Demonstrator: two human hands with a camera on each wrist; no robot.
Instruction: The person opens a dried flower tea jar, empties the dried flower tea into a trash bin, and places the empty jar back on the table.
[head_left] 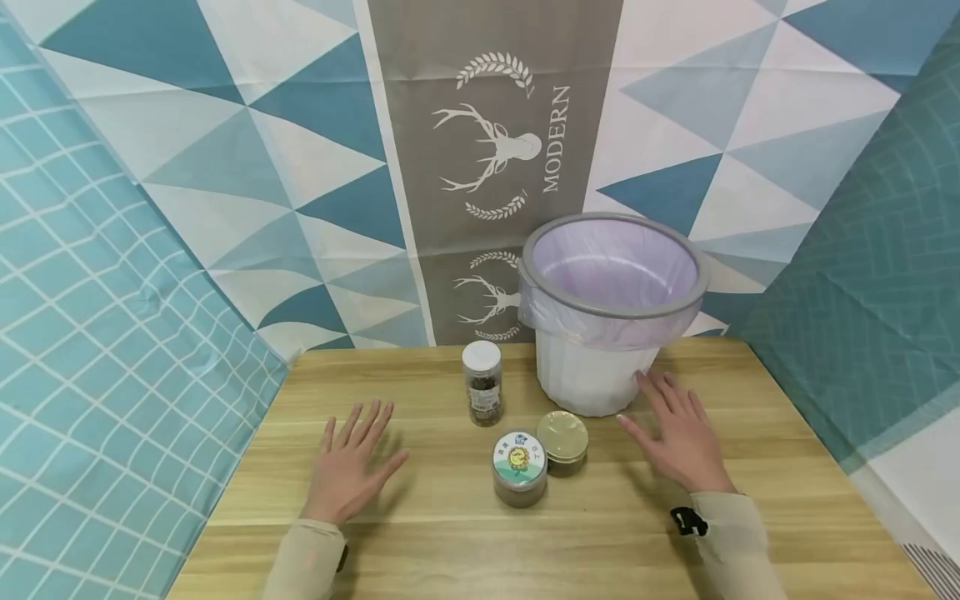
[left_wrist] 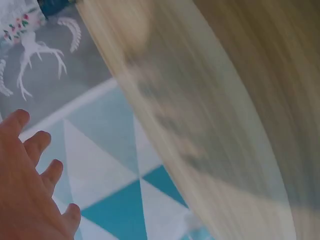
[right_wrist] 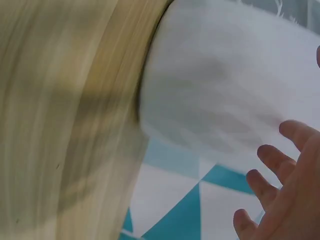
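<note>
My left hand (head_left: 347, 473) is held over the left part of the wooden table, fingers straight and spread, holding nothing. In the left wrist view the same hand (left_wrist: 30, 190) shows its fingers apart. My right hand (head_left: 681, 442) is likewise spread, just right of the white bin (head_left: 592, 375). From the head view I cannot tell whether its fingertips touch the bin. Between the hands stand a clear jar (head_left: 483, 392) with a white lid and dark contents, a round tub (head_left: 519, 468) with a sunflower-printed lid, and a round tin (head_left: 562, 442) with a gold top.
A purple bag (head_left: 615, 258) lines the bin under its grey rim (head_left: 701, 275). Patterned cloth (head_left: 487, 150) hangs behind the wooden table (head_left: 450, 550). Teal-checked cloth (head_left: 90, 333) flanks the left side, and green cloth (head_left: 862, 275) the right.
</note>
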